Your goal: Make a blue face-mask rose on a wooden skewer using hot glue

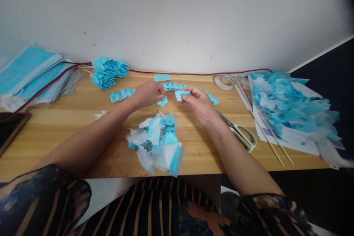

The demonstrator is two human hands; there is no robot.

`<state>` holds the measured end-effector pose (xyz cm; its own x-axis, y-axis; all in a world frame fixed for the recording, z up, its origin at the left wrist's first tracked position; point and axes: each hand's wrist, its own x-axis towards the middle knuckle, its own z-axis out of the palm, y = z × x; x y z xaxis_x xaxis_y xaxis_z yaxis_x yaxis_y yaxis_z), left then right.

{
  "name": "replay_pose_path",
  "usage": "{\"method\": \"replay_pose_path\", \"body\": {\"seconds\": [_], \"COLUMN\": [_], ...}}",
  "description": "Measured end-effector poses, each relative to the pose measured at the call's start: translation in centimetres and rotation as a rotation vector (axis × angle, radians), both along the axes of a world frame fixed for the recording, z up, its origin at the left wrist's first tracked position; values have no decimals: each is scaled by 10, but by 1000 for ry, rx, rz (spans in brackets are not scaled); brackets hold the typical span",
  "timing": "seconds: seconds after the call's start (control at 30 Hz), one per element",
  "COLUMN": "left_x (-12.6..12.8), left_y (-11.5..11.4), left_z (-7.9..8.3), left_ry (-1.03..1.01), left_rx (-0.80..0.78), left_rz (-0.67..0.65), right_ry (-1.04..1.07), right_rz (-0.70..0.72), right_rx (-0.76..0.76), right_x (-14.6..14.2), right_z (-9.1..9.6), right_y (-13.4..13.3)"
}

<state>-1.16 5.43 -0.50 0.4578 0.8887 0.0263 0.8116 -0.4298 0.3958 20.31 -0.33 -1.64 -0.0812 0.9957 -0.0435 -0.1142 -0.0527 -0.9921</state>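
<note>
My right hand pinches a small folded piece of blue-and-white mask fabric between thumb and fingers, just above the table. To its left, my left hand is closed with its fingers curled under; what they hold, if anything, is hidden. Right below that fist shows a small blue folded petal, and I cannot tell whether the hand touches it. Behind both hands runs a curved row of folded blue petals, partly covered by them. A flat blue strip lies farther back. Nearer me sits a loose pile of blue and white fabric pieces.
Scissors lie by my right forearm. Beyond them are a tape roll, thin wooden sticks and a large heap of blue pieces. Blue fabric flowers and stacked face masks are at left. A cable follows the wall.
</note>
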Motion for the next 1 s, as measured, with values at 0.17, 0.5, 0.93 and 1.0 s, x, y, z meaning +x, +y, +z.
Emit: {"method": "replay_pose_path", "body": {"seconds": [0.17, 0.5, 0.93, 1.0], "left_x": [-6, 6, 10, 11], "left_y": [-7, -21, -28, -29], "left_z": [17, 27, 29, 29], "left_ry": [-333, -343, -368, -369], "left_rx": [-54, -58, -47, -40], "left_rz": [2, 10, -55, -62], "right_ry": [-116, -444, -463, -466], "right_rz": [106, 181, 190, 185], "right_rx": [44, 165, 187, 193], "right_x": [-1, -7, -9, -9], "right_z": [7, 13, 15, 14], "right_y": [-7, -18, -19, -18]}}
